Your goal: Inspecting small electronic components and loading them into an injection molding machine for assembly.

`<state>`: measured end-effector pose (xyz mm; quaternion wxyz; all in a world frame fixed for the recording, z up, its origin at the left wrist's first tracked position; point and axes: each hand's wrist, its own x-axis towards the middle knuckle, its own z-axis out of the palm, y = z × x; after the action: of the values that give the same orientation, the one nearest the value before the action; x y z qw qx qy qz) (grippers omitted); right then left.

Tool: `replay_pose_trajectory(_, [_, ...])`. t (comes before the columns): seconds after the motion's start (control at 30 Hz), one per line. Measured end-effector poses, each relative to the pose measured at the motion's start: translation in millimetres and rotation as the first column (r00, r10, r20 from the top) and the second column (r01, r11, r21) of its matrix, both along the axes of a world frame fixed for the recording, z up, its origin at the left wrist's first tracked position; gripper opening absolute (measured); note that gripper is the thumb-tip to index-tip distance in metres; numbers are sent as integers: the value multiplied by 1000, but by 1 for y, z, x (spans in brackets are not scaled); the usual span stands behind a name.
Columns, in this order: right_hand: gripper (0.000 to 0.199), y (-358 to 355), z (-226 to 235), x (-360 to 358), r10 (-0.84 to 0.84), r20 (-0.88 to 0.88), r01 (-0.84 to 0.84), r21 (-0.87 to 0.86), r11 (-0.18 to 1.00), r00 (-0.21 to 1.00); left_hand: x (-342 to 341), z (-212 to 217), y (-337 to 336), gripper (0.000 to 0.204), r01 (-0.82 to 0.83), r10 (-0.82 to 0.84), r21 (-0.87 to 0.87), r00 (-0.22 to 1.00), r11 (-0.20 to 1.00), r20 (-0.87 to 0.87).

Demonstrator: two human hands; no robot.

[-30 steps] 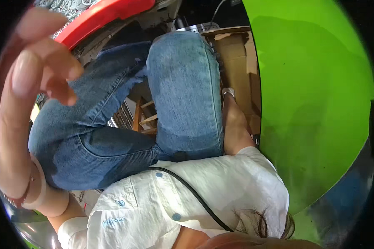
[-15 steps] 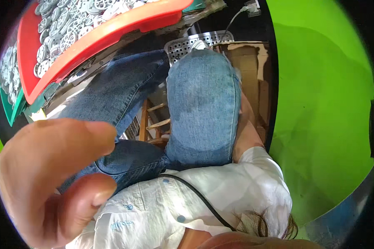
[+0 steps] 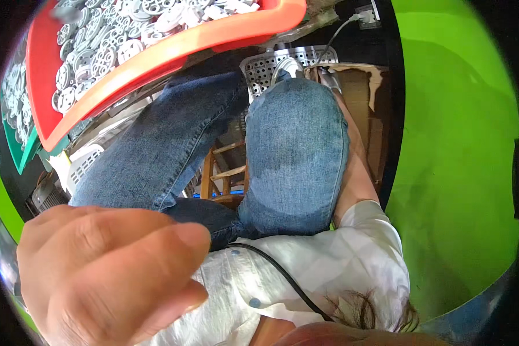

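Observation:
My left hand (image 3: 112,274) is raised close to the camera at the lower left. Its fingers are curled in and the thumb lies under the bent index finger; nothing shows between them. My right forearm (image 3: 354,164) comes out of a white sleeve and reaches down along the outside of my jeans-covered right knee (image 3: 297,138). Beyond the knee, by a silvery shiny item (image 3: 330,79), the right hand is mostly hidden, so its fingers cannot be made out. A light shoe (image 3: 288,68) rests on a perforated metal pedal plate (image 3: 258,72) nearby.
A red tray (image 3: 173,55) heaped with grey and white wheel-like parts stands at the upper left. A green tray (image 3: 24,153) holds more beside it. Cardboard (image 3: 354,86), a plug with cable (image 3: 364,18), a wooden stool (image 3: 207,176) and green floor (image 3: 455,144) surround my legs.
My left hand has moved right and turned, its thumb and index finger closing from a wide gap. The view has shifted slightly, and the silvery item beyond the knee now shows.

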<state>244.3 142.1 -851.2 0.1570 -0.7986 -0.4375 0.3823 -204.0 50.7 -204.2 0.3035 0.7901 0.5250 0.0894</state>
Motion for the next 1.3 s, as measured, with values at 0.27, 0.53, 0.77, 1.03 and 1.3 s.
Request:
replay_pose_trajectory(0.27, [42,6,9,-7,7,-12,-7,7,1000,1000,4,0,5,32,10,-9,21,998,1000,-63])
replay_pose_trajectory(0.53, [39,9,12,-12,1,-24,0,31,1000,1000,9,2,5,31,-26,28,23,993,999,-119])
replay_pose_trajectory(0.77, [35,10,14,-17,3,-37,-1,37,999,999,15,2,5,30,-52,56,34,988,998,-143])
replay_pose_trajectory(1.03, [32,11,21,-19,1,-56,1,39,999,998,13,0,9,28,-15,19,36,992,999,-126])
replay_pose_trajectory(1.3, [28,3,53,-30,-30,-141,39,63,997,990,20,-19,22,26,-26,21,25,978,999,209])
